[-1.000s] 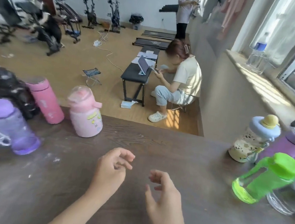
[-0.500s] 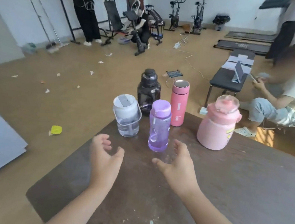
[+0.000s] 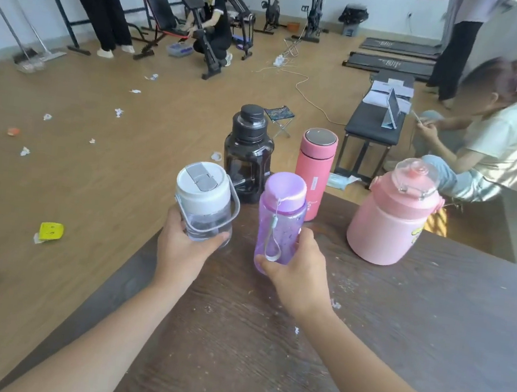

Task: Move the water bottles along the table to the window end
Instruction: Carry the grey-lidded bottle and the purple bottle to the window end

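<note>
The clear bottle (image 3: 206,204) and purple bottle (image 3: 280,217), loose half a second ago, are now clasped by the left hand (image 3: 182,248) and right hand (image 3: 298,273) near the dark table's (image 3: 397,324) corner; black, pink and fat pink bottles behind; gym floor littered beyond.

My right hand (image 3: 298,273) hides the purple bottle (image 3: 280,221) base, so I can't tell whether it touches the table (image 3: 397,324). The seated person (image 3: 489,135) is blurred.

Bench (image 3: 397,324) dark matt wood grain, scuffed with white flecks; my purple bottle (image 3: 279,227) and clear bottle (image 3: 206,215) translucent glossy plastic; pink flask (image 3: 313,173) matt.
</note>
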A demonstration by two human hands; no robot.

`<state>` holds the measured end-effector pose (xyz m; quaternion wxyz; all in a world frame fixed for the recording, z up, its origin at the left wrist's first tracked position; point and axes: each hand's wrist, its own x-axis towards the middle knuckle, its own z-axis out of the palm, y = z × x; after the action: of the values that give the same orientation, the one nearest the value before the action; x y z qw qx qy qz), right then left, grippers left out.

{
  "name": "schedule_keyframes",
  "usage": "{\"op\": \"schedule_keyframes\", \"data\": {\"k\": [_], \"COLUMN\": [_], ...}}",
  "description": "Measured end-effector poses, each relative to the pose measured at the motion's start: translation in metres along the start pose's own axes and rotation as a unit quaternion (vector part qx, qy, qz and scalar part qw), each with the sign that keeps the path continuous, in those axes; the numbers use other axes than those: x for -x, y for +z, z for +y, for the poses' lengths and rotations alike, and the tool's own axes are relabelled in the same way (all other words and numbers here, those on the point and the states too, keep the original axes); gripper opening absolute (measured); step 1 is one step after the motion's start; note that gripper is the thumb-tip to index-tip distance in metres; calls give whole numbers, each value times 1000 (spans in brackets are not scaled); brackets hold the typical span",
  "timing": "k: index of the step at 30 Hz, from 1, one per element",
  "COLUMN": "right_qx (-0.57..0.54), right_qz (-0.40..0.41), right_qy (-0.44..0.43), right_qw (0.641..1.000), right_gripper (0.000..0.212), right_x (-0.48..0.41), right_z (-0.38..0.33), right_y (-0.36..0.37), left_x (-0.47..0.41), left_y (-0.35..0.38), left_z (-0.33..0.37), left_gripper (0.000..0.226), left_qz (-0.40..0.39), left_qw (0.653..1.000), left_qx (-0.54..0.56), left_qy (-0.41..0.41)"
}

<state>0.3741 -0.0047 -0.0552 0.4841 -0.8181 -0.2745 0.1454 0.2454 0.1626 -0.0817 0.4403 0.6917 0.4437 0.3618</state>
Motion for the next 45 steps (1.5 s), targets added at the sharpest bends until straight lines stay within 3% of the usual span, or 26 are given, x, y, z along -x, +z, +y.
{"op": "schedule_keyframes", "data": {"k": [4, 10, 19, 29, 35, 45], "right_qx": [-30, -78, -54, -21, 20, 82], "right_qz": [32, 103, 224, 382, 416, 422], "right_qy": [-11, -12, 69, 140, 191, 189], "right_qw": [999, 992, 971, 913, 889, 883], "right_gripper": [41, 42, 34, 39, 40, 32], "right_x": [16, 58, 152, 266, 312, 314], "right_z": [1, 24, 105, 202, 248, 298], "right_y": [-16, -87, -251, -434, -518, -599], "left_x": [18, 80, 213, 396, 487, 549], "left_y": [6, 41, 156, 294, 355, 414], "left_z": [6, 42, 129, 195, 217, 225], "left_gripper": [77, 87, 74, 71, 75, 80], "left_qz": [1, -82, -212, -365, -429, -448], "left_qw": [999, 989, 960, 914, 888, 884], "left_qx": [28, 77, 128, 112, 122, 105], "left_qy": [25, 99, 132, 137, 111, 83]}}
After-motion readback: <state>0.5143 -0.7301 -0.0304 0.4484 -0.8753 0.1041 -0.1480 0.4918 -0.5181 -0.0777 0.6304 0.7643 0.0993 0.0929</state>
